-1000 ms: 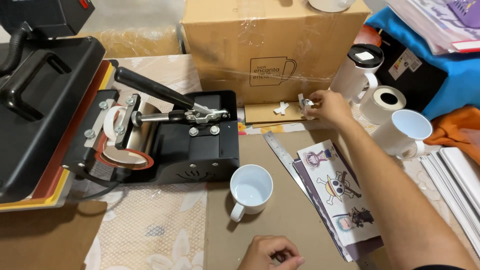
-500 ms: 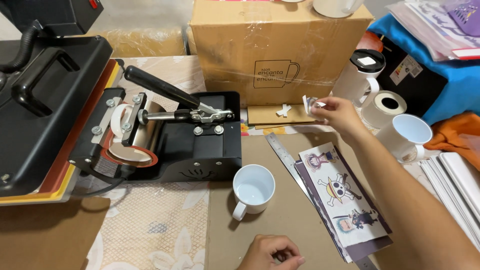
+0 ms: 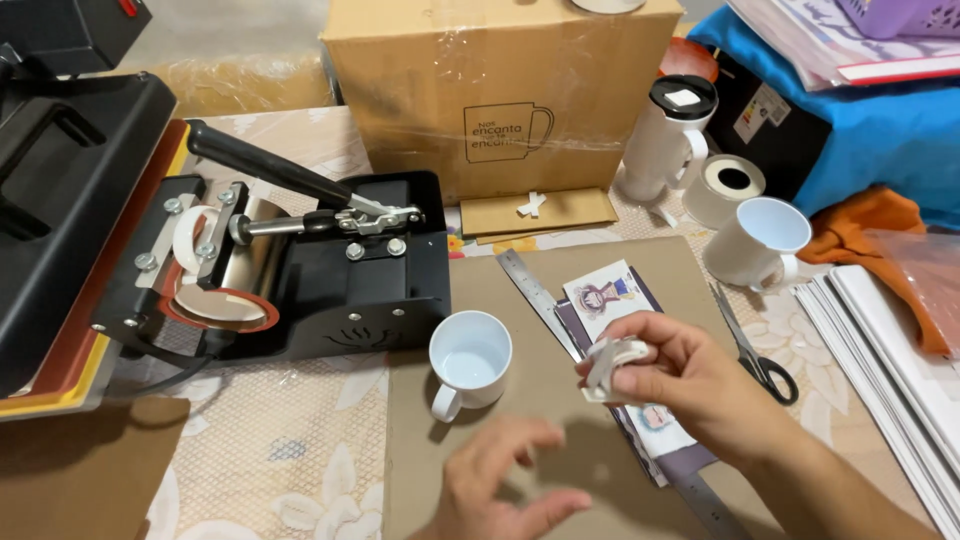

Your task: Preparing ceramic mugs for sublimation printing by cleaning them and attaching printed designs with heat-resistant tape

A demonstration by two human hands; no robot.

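Mug heat press (image 3: 290, 265), black, on worktop at left. White mug (image 3: 469, 361) on brown cardboard mat (image 3: 560, 470). Left hand (image 3: 505, 485), grip spread, above mat. Right hand (image 3: 680, 385), grip pinching strip of tape (image 3: 608, 362), over printed sheets (image 3: 605, 295). Scissors (image 3: 750, 345) right.

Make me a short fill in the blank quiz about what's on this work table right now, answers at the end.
1. The right hand pinches small pieces of ____ tape.
2. The white mug nearest the hands stands upright beside the black ____ press.
3. A pair of ____ lies right of the printed sheets.
4. Against the metal ruler, the printed sheets lie on its ____ side.

Answers: white; mug; scissors; right
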